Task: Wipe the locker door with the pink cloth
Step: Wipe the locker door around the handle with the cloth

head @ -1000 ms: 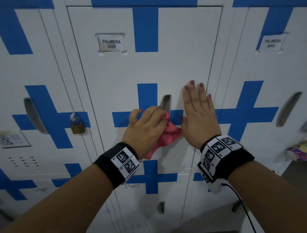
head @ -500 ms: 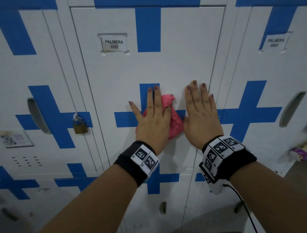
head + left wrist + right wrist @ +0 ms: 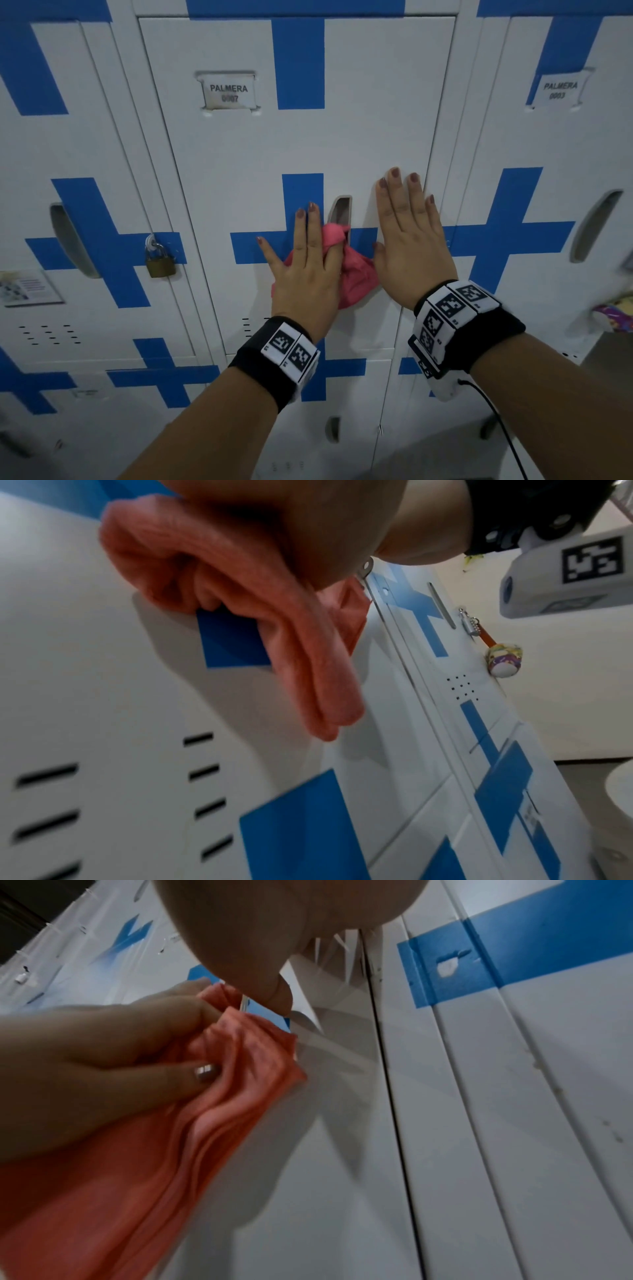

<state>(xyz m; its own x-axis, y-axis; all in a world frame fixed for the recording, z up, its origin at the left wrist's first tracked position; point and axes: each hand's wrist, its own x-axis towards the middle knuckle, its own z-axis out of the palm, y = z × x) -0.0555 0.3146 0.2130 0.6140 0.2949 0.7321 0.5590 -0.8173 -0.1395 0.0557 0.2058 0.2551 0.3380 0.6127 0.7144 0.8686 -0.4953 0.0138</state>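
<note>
Cloth [image 3: 352, 270], pink and bunched, sits pressed against the locker door [image 3: 294, 144] at the crossing of the blue cross, just below the recessed handle slot [image 3: 340, 212]. Its folds bulge out at three o'clock and hang down toward six o'clock from under the left hand [image 3: 308, 274]. That hand lies palm-down over the cloth: index and middle fingers [image 3: 310, 233] run straight up toward twelve o'clock on the blue stripe, the thumb splays out toward ten o'clock, and the last two fingers curl into the fabric, a fingertip digging into the folds in the right wrist view. Right hand [image 3: 411, 246] is flat on the bare white door at three o'clock of the cloth, fingers straight and close together, pointing to twelve o'clock near the door's right edge, its thumb side just beside the cloth; it holds nothing. Both forearms reach up from below, each with a black wrist band. At nine o'clock a brass padlock [image 3: 160, 260] hangs on the neighbouring locker
</note>
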